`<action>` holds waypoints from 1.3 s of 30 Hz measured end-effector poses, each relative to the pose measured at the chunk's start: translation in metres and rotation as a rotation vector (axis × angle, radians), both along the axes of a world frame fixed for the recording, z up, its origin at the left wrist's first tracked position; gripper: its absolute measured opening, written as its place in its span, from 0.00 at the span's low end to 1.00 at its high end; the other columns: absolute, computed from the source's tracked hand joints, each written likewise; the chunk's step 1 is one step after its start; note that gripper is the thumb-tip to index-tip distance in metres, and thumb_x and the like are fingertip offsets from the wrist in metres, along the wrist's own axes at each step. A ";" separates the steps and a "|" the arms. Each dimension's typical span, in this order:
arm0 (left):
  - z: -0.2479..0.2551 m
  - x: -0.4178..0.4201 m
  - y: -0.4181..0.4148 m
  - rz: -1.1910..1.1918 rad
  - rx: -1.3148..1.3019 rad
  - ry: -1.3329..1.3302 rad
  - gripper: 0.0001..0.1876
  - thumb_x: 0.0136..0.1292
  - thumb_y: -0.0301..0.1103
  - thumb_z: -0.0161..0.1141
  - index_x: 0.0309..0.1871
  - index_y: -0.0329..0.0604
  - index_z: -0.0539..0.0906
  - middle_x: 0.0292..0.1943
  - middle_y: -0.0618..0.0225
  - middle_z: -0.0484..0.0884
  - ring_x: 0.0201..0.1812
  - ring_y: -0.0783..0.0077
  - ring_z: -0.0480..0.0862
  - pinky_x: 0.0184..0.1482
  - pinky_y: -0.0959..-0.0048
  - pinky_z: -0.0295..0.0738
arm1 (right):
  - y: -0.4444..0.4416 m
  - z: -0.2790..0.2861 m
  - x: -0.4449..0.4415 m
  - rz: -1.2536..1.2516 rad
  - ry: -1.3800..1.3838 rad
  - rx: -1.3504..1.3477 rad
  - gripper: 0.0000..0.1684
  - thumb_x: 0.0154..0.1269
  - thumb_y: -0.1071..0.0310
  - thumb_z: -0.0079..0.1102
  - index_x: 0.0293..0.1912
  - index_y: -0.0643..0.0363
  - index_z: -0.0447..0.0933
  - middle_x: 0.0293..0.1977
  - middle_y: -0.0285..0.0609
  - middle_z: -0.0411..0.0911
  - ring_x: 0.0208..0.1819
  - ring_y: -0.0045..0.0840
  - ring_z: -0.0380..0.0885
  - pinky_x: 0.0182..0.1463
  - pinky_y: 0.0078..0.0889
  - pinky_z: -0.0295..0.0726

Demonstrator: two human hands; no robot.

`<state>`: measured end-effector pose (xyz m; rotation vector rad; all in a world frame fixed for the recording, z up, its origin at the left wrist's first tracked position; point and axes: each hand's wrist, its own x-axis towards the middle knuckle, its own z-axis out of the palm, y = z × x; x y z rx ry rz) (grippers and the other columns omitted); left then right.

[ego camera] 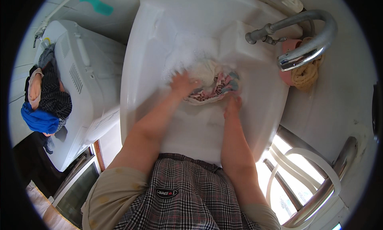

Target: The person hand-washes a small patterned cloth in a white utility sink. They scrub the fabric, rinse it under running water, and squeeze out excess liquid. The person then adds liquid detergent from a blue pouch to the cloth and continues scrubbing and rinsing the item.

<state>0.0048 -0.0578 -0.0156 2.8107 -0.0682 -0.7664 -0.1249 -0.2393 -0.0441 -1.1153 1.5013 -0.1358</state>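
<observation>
Wet patterned cloth (220, 88), pink, white and grey-blue, lies bunched in soapy water in a white sink (197, 131). Against it, on the far side, is a cream-coloured wet part (205, 71); whether it is the same piece I cannot tell. My left hand (182, 83) is at the cloth's left edge, blurred, with fingers spread and no cloth plainly in it. At the lower right edge of the cloth is my right hand (232, 106), its fingers partly hidden, so its hold is unclear. Suds (185, 53) float beyond the hands.
A curved metal faucet (308, 19) arches over the sink's right side. Beyond the right rim hang a pink holder (288, 46) and a tan cloth (306, 76). At left, clothes (55, 95) lie on a white appliance (86, 89). White corrugated hoses (299, 167) loop by metal pipes at lower right.
</observation>
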 end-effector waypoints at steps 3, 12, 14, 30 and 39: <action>-0.022 -0.061 0.009 -0.713 -0.299 -0.096 0.39 0.52 0.49 0.66 0.68 0.52 0.65 0.67 0.53 0.63 0.67 0.43 0.62 0.64 0.47 0.62 | -0.012 0.008 -0.002 -0.028 -0.053 0.111 0.24 0.64 0.57 0.52 0.58 0.54 0.67 0.46 0.37 0.68 0.40 0.27 0.73 0.30 0.26 0.73; 0.034 -0.037 -0.032 -0.574 -1.008 -0.030 0.27 0.45 0.27 0.58 0.54 0.53 0.79 0.42 0.55 0.80 0.49 0.50 0.77 0.49 0.55 0.72 | 0.015 0.053 0.020 -0.021 -0.306 0.790 0.41 0.59 0.31 0.49 0.64 0.44 0.63 0.59 0.39 0.68 0.55 0.34 0.72 0.55 0.47 0.72; 0.091 -0.073 -0.039 -0.717 -0.910 -0.077 0.25 0.44 0.30 0.57 0.52 0.52 0.79 0.46 0.55 0.78 0.48 0.49 0.77 0.46 0.54 0.72 | 0.016 0.074 0.025 0.015 -0.554 0.857 0.41 0.59 0.32 0.49 0.63 0.47 0.65 0.57 0.39 0.70 0.56 0.36 0.71 0.58 0.48 0.71; 0.121 0.077 -0.010 -1.113 -0.095 0.241 0.13 0.52 0.34 0.59 0.40 0.43 0.84 0.40 0.57 0.83 0.43 0.56 0.82 0.43 0.58 0.76 | 0.031 0.056 -0.004 0.247 -0.171 0.198 0.32 0.64 0.53 0.57 0.62 0.59 0.65 0.55 0.45 0.72 0.53 0.36 0.75 0.53 0.40 0.80; 0.221 0.088 -0.114 -1.383 -0.031 -0.039 0.10 0.53 0.36 0.62 0.37 0.46 0.84 0.36 0.59 0.84 0.39 0.56 0.81 0.40 0.57 0.77 | 0.033 0.022 -0.037 0.568 -0.166 0.013 0.34 0.62 0.56 0.60 0.62 0.64 0.64 0.52 0.49 0.73 0.49 0.37 0.77 0.50 0.43 0.79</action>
